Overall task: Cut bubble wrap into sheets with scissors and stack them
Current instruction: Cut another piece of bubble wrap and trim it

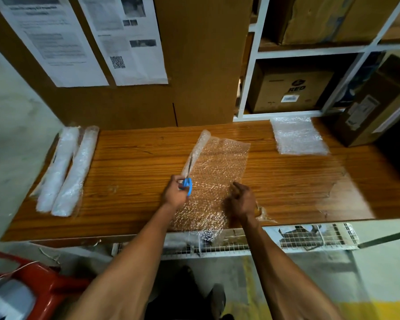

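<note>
A sheet of clear bubble wrap (pixel 217 172) lies unrolled across the wooden table (pixel 136 162), its rolled end (pixel 198 150) at the left and its near end hanging over the front edge. My left hand (pixel 174 194) grips blue-handled scissors (pixel 188 184), whose blades point away along the seam next to the roll. My right hand (pixel 241 200) rests on the sheet's near right part with loosely bent fingers. A stack of cut sheets (pixel 298 136) sits at the back right of the table.
Two full bubble wrap rolls (pixel 64 169) lie at the table's left end. A cardboard panel with printed papers (pixel 129 38) stands behind. White shelving with cartons (pixel 291 88) is at the back right, a carton (pixel 367 112) on the table's right corner, a red stool (pixel 46 282) lower left.
</note>
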